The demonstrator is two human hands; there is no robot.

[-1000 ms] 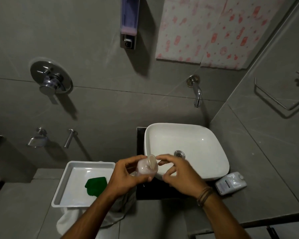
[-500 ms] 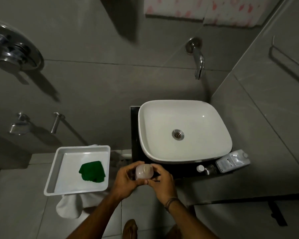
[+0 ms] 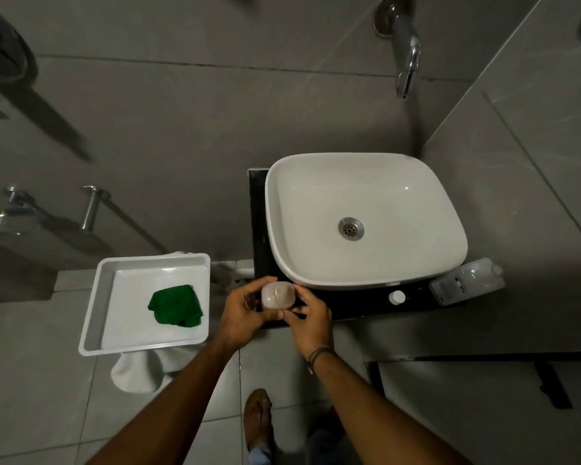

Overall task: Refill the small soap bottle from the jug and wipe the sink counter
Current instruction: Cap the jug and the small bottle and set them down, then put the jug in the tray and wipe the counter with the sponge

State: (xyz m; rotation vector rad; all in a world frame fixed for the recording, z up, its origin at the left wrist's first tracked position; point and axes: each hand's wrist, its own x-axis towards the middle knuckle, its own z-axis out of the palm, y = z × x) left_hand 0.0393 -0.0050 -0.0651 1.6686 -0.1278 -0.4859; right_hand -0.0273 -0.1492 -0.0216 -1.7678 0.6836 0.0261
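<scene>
Both hands: from the head view, the left hand [image 3: 245, 313] curls round the small soap bottle [image 3: 277, 296] from one side, and the right hand [image 3: 311, 318] pinches it from the other.
Bottle place: at the front left corner of the black bench [image 3: 366, 308], just beside the rim of the white basin [image 3: 282, 256]; I cannot tell whether it rests on the bench.
Bottle feel: small, pale plastic, likely light and a bit squashy. Soap would make it slippery, so grip the body, not the top.
Jug [image 3: 467, 280]: lies at the right end of the bench, with a loose white cap [image 3: 397, 297] near it. It is probably heavier and best taken round its body.
Cloth [image 3: 176, 305]: green, soft, crumpled in the white tray [image 3: 91, 323], well apart from the bench.
</scene>
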